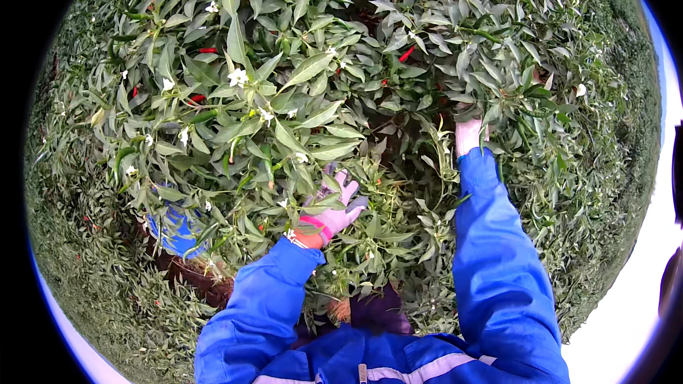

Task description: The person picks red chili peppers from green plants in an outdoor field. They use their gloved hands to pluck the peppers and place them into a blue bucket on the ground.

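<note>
My left hand [334,206], in a pink and grey glove, is among pepper leaves [309,142] at the lower middle, its fingers spread and partly behind leaves, holding nothing that I can see. My right hand [469,135], also gloved, reaches into the dense plants at the right; its fingers are hidden under foliage. Red chillies [406,54] hang above between my hands and at the upper left, with green chillies [205,115] and white flowers [238,77] among the leaves.
A blue container [174,231], partly covered by leaves, stands at the left over brown soil [186,274]. Dense pepper plants surround me on every side. My dark-clad legs [380,313] show below, behind the blue jacket.
</note>
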`<action>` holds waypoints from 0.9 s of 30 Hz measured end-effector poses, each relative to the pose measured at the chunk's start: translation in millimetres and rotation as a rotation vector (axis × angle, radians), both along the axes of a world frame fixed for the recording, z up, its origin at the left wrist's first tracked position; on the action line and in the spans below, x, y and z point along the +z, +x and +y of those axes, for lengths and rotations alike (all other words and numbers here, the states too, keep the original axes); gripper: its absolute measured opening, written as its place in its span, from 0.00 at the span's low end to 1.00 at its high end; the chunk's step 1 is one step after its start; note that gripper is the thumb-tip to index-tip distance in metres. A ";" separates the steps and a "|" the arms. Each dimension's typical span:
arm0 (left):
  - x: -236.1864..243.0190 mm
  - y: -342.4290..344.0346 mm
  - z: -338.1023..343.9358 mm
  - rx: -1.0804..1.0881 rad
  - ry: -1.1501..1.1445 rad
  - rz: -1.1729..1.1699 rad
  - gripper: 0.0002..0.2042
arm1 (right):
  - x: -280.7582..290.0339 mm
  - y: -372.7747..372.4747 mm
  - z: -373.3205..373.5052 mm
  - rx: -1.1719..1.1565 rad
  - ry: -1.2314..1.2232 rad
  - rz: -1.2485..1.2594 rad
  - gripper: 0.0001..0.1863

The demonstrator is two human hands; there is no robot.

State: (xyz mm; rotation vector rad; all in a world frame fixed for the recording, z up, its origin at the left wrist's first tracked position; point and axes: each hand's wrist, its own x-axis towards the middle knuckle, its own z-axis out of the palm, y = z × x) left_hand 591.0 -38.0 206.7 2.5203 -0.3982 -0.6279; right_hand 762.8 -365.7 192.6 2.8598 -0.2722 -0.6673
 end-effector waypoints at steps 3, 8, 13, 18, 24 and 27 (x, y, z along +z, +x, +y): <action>-7.1 -16.1 2.7 0.046 -0.044 0.012 0.27 | -80.7 21.1 -54.0 -0.214 0.489 -0.217 0.22; 18.9 -1.2 3.1 0.128 -0.135 0.294 0.29 | -144.1 52.6 -79.7 -0.329 1.109 -0.262 0.19; 12.0 -10.8 2.6 0.127 -0.099 0.139 0.28 | -155.9 58.8 -73.9 -0.365 1.199 -0.149 0.16; -4.0 -16.6 5.7 0.078 -0.100 -0.086 0.27 | -142.3 60.8 -51.6 -0.246 1.111 -0.207 0.19; -3.1 -8.3 4.3 0.073 -0.097 0.081 0.27 | -118.4 42.4 -35.0 -0.123 1.032 -0.232 0.23; 1.5 -6.4 4.0 0.076 -0.118 0.051 0.28 | -100.6 34.1 -31.6 -0.053 0.976 -0.194 0.25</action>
